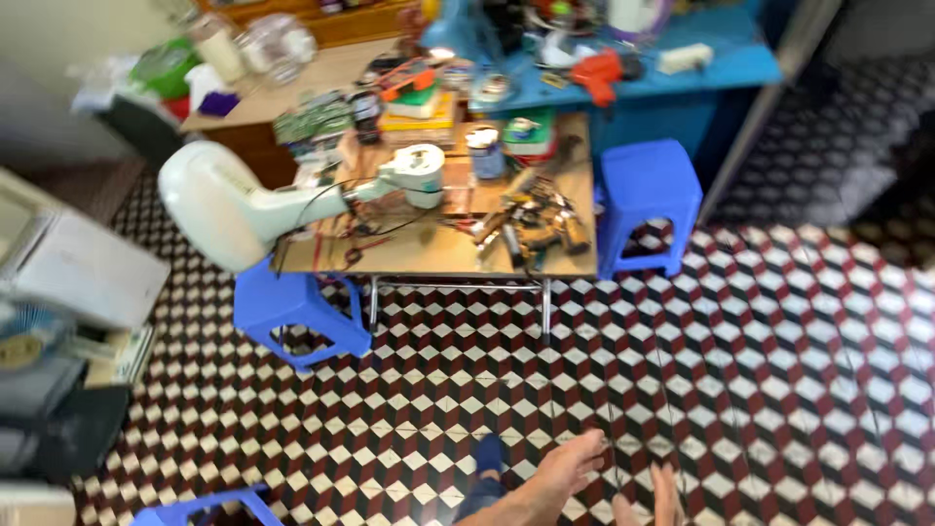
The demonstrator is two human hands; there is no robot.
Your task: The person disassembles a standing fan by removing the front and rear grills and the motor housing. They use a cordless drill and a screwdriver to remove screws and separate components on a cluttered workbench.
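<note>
My left hand (563,473) reaches in from the bottom edge with its fingers pointing right, and they seem to pinch a thin wire grille (672,390). The grille's faint spokes spread across the tiled floor in front of me. My right hand (664,495) is beside it at the bottom edge, fingers upright and mostly cut off, touching or close to the same wires. Farther off, a white fan body (229,205) with its motor head (417,173) lies across a low wooden table (438,255).
Several tools and parts (531,226) lie on the table. Blue plastic stools stand at its left (292,307) and right (645,200). A blue workbench (721,63) with a red drill (599,73) is behind. Boxes (68,273) line the left wall. A blue slipper (487,458) rests by my arm.
</note>
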